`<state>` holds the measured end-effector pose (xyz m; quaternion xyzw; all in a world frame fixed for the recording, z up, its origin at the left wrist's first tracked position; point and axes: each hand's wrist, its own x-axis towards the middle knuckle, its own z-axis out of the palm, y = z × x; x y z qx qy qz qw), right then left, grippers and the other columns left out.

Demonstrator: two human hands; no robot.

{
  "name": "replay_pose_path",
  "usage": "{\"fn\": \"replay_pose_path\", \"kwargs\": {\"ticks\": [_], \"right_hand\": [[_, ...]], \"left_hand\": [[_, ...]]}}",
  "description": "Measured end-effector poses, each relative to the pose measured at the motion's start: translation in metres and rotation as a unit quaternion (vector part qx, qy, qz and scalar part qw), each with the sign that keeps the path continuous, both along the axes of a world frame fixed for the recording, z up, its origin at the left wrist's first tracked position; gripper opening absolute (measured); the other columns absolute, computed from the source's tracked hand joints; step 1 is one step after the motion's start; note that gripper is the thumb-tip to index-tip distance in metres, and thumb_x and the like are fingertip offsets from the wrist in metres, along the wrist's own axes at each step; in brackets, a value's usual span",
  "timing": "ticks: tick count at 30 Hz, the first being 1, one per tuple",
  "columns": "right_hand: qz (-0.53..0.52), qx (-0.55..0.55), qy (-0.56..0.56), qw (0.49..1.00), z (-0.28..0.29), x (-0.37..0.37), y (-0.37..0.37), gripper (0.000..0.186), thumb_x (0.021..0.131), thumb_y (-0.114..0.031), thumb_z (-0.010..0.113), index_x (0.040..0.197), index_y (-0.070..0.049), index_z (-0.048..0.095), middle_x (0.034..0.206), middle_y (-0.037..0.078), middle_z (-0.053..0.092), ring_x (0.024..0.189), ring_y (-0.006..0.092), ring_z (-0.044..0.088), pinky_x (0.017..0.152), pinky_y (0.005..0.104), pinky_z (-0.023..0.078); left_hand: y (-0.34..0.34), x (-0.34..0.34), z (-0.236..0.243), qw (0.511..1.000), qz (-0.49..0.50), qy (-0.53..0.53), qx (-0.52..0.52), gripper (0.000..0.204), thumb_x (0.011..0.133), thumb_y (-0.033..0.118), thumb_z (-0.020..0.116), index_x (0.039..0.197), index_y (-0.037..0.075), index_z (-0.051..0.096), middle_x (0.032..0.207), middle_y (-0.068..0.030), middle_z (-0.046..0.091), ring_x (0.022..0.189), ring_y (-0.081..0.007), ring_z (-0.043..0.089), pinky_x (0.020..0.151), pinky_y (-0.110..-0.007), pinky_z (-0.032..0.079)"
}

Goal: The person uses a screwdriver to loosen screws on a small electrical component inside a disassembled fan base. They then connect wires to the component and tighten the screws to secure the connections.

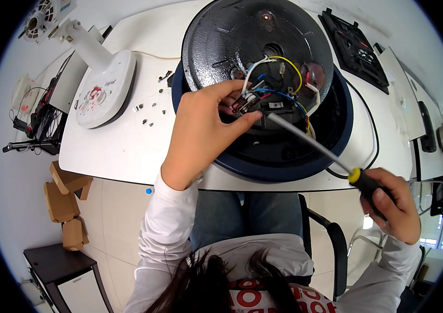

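Here, switch block (pixel 246 102) between fingers (pixel 242 121), screwdriver (pixel 315 146) beside

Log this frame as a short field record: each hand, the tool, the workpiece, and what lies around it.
left hand: pinching a small switch part among coloured wires
right hand: gripping the screwdriver by its black and yellow handle
tool tip: at the wiring beside the left fingertips
workpiece: round black base lying on a dark blue ring
surface: white table
nearby: loose screws, white fan stand, black panel
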<state>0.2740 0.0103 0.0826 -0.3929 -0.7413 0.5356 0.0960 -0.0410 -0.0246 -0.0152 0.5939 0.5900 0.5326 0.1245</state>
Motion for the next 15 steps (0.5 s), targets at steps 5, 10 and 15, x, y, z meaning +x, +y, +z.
{"fn": "replay_pose_path", "kwargs": {"ticks": [5,10,15], "right_hand": [[-0.213,0.247,-0.031,0.945,-0.03,0.032,0.005,0.038,0.095,-0.027,0.055,0.125,-0.003,0.054,0.084,0.006,0.057,0.068,0.0081,0.049,0.06,0.0207,0.036],[-0.235,0.421,-0.13,0.866,-0.091,0.091,0.045,0.031,0.098,-0.016,0.051,0.125,0.0,0.052,0.109,0.015,0.061,0.095,0.0224,0.058,0.086,0.0309,0.045],[-0.234,0.39,-0.199,0.868,-0.122,0.086,0.06,0.027,0.095,-0.011,0.053,0.118,0.002,0.055,0.107,0.02,0.061,0.093,0.035,0.061,0.08,0.0373,0.048]], "left_hand": [[-0.007,0.001,0.013,0.995,-0.007,-0.022,-0.096,0.041,0.079,0.014,0.075,0.116,0.001,0.064,0.08,-0.007,0.062,0.069,-0.012,0.056,0.067,-0.024,0.048],[-0.007,0.004,0.026,0.983,-0.034,-0.038,-0.175,0.035,0.082,0.016,0.073,0.113,0.003,0.063,0.079,-0.0019,0.056,0.069,-0.0089,0.051,0.066,-0.022,0.044],[-0.003,-0.001,0.018,0.977,-0.056,-0.065,-0.196,0.035,0.083,0.015,0.071,0.114,0.002,0.059,0.08,-0.0019,0.057,0.07,-0.0087,0.052,0.066,-0.022,0.043]]}}
